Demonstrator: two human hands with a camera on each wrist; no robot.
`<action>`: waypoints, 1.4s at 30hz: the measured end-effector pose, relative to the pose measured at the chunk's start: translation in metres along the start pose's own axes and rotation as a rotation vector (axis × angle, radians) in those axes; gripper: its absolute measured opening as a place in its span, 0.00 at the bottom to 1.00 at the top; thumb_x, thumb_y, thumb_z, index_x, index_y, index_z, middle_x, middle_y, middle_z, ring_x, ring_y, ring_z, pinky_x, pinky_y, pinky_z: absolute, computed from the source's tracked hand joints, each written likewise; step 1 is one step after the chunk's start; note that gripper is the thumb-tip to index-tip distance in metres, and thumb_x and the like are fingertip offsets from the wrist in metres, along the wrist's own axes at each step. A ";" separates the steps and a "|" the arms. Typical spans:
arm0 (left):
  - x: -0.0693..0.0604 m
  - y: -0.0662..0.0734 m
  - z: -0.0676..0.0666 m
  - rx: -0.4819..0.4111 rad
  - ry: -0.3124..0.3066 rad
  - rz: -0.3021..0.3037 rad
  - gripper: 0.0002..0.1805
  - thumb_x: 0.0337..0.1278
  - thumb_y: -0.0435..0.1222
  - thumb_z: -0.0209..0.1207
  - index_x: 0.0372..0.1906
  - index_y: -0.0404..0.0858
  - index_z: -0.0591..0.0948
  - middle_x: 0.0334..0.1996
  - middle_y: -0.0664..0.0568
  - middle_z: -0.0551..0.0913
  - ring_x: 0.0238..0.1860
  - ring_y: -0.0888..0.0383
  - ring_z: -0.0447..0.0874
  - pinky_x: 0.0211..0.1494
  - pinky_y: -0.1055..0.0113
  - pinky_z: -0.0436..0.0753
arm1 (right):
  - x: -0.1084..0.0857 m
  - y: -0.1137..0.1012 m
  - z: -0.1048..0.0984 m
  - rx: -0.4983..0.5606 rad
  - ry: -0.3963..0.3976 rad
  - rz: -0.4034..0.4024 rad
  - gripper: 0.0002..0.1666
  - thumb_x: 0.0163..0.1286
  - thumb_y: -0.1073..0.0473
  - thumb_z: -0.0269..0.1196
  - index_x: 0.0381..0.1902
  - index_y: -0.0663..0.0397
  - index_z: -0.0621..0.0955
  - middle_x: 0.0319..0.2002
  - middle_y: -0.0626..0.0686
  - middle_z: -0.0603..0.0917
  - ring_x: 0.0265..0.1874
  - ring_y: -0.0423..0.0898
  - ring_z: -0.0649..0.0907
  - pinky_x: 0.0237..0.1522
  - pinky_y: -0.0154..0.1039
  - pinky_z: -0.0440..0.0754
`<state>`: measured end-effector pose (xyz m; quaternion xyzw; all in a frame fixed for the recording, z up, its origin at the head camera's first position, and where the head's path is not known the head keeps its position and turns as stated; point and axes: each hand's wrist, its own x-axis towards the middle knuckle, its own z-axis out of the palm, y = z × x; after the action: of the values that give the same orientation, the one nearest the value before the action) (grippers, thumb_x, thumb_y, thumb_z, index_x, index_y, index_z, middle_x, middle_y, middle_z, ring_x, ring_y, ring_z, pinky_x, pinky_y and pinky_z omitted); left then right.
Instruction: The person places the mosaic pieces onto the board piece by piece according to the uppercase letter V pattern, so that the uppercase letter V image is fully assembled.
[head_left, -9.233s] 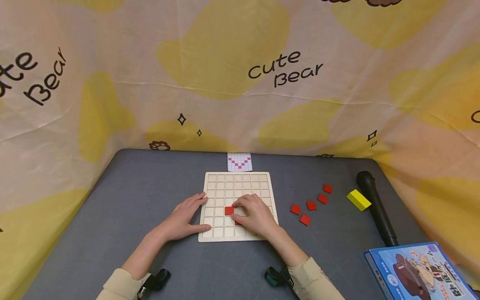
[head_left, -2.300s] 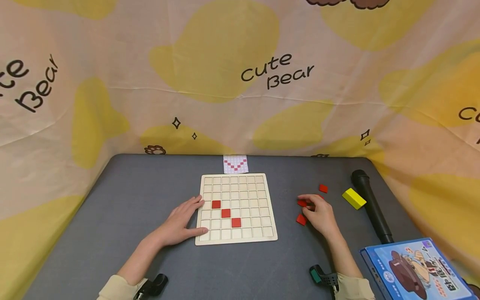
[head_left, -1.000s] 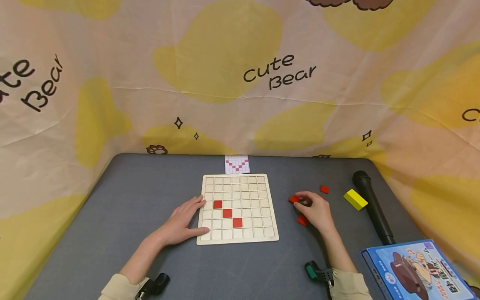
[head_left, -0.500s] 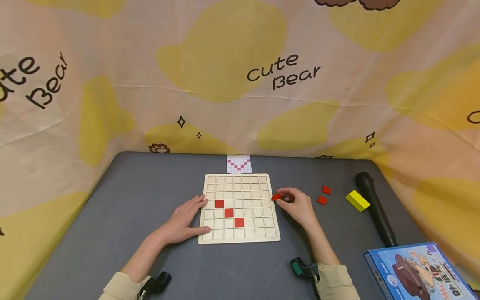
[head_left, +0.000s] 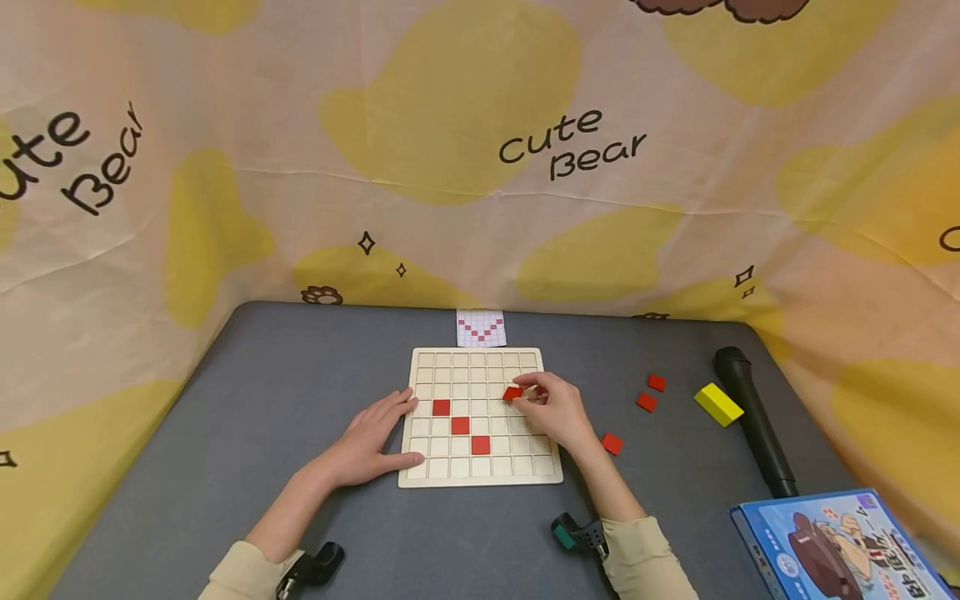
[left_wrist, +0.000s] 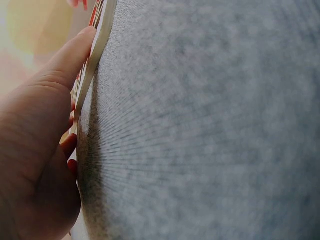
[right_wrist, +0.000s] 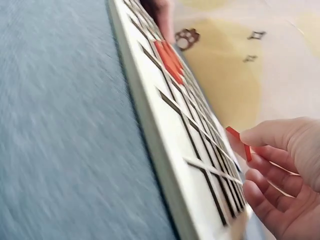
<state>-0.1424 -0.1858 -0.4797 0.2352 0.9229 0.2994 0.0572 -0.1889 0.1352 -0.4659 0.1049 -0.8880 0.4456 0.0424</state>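
Now, my left hand (head_left: 363,444) splayed, my right hand (head_left: 553,408) pinches a red tile (head_left: 512,393) whose tilt could snag the board (head_left: 480,482).

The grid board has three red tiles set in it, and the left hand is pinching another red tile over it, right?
Not quite: the head view shows the right hand pinching another red tile over the grid board, where three red tiles are set.
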 end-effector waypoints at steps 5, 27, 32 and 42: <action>0.000 -0.001 0.000 0.005 0.004 -0.002 0.48 0.55 0.58 0.64 0.73 0.36 0.62 0.75 0.45 0.55 0.75 0.42 0.49 0.68 0.36 0.54 | 0.004 -0.009 0.015 0.044 -0.040 -0.026 0.15 0.58 0.64 0.70 0.45 0.52 0.86 0.32 0.48 0.81 0.29 0.42 0.80 0.37 0.38 0.80; 0.001 -0.003 0.001 0.000 0.006 0.005 0.47 0.56 0.58 0.63 0.74 0.36 0.62 0.75 0.45 0.55 0.75 0.41 0.49 0.67 0.35 0.54 | 0.032 -0.047 0.071 0.015 -0.165 -0.210 0.15 0.62 0.61 0.69 0.48 0.54 0.85 0.43 0.49 0.84 0.38 0.45 0.82 0.45 0.37 0.80; 0.001 -0.002 0.001 -0.008 -0.001 0.009 0.47 0.56 0.57 0.63 0.74 0.36 0.62 0.76 0.44 0.54 0.75 0.41 0.48 0.68 0.35 0.53 | 0.035 -0.051 0.080 -0.029 -0.203 -0.197 0.15 0.63 0.60 0.68 0.49 0.51 0.85 0.46 0.47 0.84 0.40 0.44 0.81 0.46 0.38 0.78; 0.000 -0.004 0.001 -0.046 -0.025 0.014 0.48 0.57 0.56 0.63 0.75 0.35 0.58 0.76 0.43 0.51 0.76 0.42 0.45 0.72 0.41 0.47 | 0.040 -0.055 0.090 -0.105 -0.203 -0.243 0.14 0.64 0.60 0.68 0.48 0.50 0.85 0.48 0.48 0.85 0.47 0.45 0.80 0.51 0.41 0.76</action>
<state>-0.1438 -0.1880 -0.4826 0.2440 0.9134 0.3178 0.0721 -0.2142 0.0248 -0.4699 0.2537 -0.8905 0.3775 0.0116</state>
